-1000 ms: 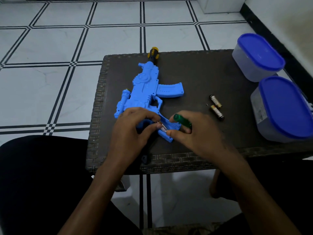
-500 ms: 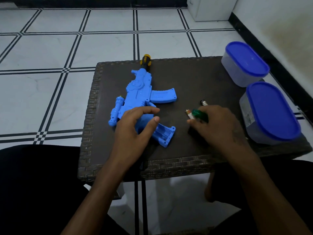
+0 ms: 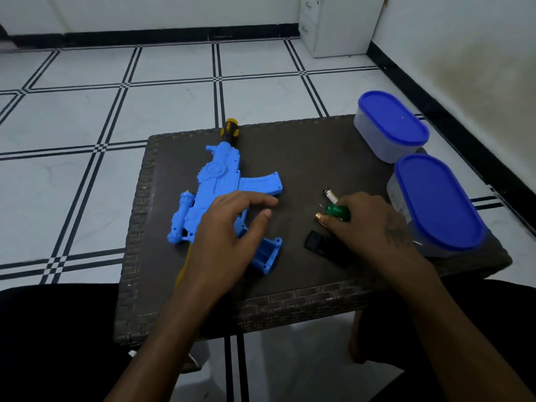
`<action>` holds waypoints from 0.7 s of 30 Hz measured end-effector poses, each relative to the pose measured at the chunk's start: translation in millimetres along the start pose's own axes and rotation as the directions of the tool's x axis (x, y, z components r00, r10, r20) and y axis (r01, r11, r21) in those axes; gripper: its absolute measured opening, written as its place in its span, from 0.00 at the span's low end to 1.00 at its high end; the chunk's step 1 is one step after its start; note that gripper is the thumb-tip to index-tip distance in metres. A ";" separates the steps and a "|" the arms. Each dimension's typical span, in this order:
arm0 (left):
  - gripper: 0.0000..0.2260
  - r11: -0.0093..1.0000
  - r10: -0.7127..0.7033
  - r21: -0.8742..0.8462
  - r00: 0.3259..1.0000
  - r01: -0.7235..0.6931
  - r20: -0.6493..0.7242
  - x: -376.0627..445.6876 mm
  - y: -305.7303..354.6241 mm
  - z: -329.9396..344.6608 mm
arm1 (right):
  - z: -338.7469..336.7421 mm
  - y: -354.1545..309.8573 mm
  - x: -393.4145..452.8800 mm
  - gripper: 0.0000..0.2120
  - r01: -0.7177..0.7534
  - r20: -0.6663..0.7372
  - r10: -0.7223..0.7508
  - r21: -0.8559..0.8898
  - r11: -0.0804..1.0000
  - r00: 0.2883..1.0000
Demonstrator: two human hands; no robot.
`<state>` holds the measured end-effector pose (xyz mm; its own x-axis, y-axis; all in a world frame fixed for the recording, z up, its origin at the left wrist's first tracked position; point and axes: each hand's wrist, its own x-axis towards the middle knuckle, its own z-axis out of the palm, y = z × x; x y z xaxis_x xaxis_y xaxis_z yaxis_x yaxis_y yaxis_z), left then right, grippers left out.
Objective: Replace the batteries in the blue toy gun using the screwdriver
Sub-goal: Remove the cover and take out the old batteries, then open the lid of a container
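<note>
— two hands point(image 3: 229, 236) point(image 3: 374, 227) over the table point(image 3: 304, 158). left?
— spread loose above the toy gun point(image 3: 220, 181), lying flat.
— right?
— pinching a battery point(image 3: 320, 218) and green screwdriver point(image 3: 338, 211), near another battery point(image 3: 330, 195).

Blue toy gun point(image 3: 223, 190) flat on the counter point(image 3: 304, 158), its battery slot open. Left hand point(image 3: 226, 236) rests over the gun, fingers relaxed. Right of the gun, right hand point(image 3: 374, 227) grips a green-handled screwdriver point(image 3: 338, 211) and a battery point(image 3: 320, 218); another battery point(image 3: 330, 195) lies just beyond it.

Left hand point(image 3: 229, 227) hovers, fingers spread — right hand point(image 3: 374, 224) curled, gripping.
</note>
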<state>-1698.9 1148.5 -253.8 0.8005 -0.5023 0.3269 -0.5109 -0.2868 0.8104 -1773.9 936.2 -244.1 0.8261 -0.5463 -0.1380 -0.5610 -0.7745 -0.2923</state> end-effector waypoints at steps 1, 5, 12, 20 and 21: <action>0.07 1.000 0.014 -0.011 1.000 -0.014 0.002 5.8 1.5 1.9 | -4.4 2.3 1.7 0.16 0.003 -0.017 -0.002 0.064 0.998 1.000; 0.07 0.997 0.065 -0.034 0.998 -0.065 0.012 28.0 10.2 9.2 | -14.0 8.6 16.2 0.09 0.025 -0.042 -0.019 0.152 0.988 0.999; 0.07 0.982 0.186 -0.032 0.978 -0.184 0.094 81.8 35.0 37.3 | -16.6 17.7 33.2 0.29 0.063 -0.001 -0.063 -0.090 0.994 0.998; 0.07 0.955 0.250 0.097 0.935 -0.282 0.251 149.1 54.6 84.3 | -18.7 22.0 40.4 0.24 0.053 0.029 -0.050 -0.122 0.991 0.998; 0.07 0.950 0.252 0.113 0.928 -0.291 0.275 159.0 58.3 93.8 | -23.5 21.8 41.2 0.25 0.046 0.053 -0.041 -0.098 0.994 0.998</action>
<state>-1630.8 975.4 -200.1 0.5280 -0.7629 0.3732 -0.7536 -0.2182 0.6201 -1753.3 889.3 -233.9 0.8500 -0.4966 -0.1759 -0.5250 -0.8263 -0.2041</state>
